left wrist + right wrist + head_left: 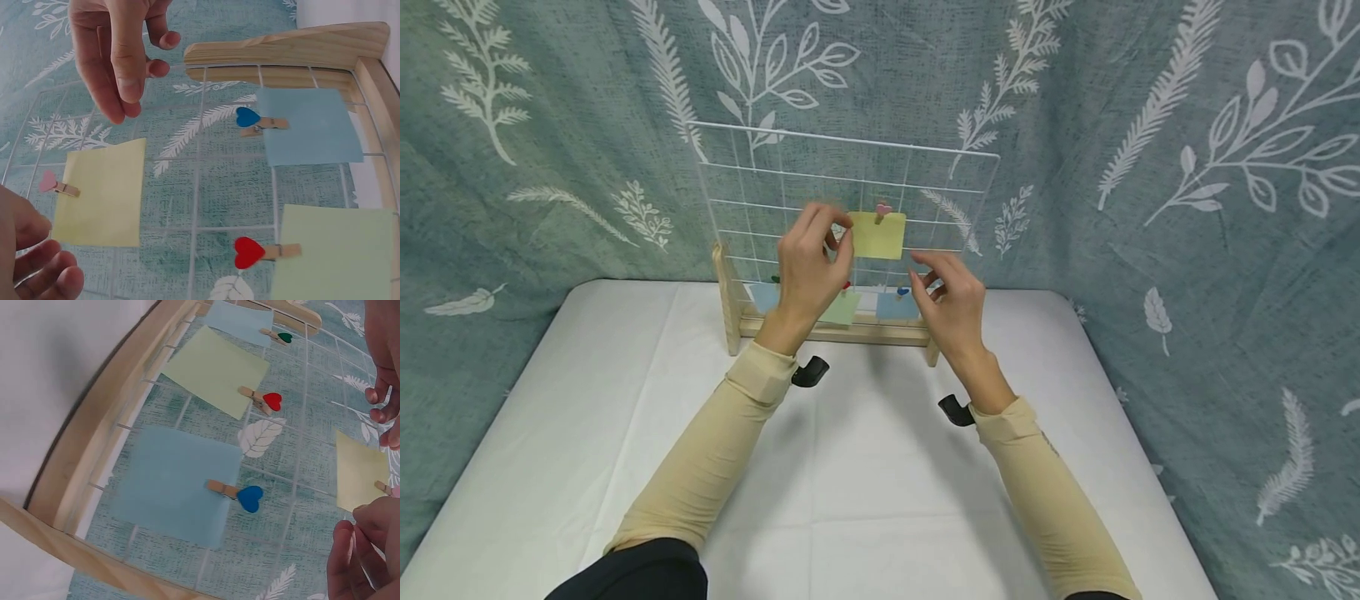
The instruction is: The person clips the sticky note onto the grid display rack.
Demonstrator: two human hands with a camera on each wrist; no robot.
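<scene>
A yellow square note (pixel 878 236) hangs on a white wire grid (pixel 842 176), held by a small wooden clothespin with a pink heart (pixel 49 182). My left hand (pixel 814 262) is beside the note's left edge, fingers bent and fingertips close to the paper; whether they touch it is hard to see. Off the note's lower right corner is my right hand (pixel 951 304), its fingers loosely bent and thumb apart from them. In the left wrist view a gap shows between the right fingertips (pixel 130 94) and the note.
Lower on the grid hang a blue note (pixel 169 487) with a blue heart clothespin, a green note (pixel 215 372) with a red one, and another blue note (pixel 240 322) with a green one. A wooden stand (pixel 857 333) bears the grid on a white table (pixel 850 467), before a patterned curtain (pixel 1112 108).
</scene>
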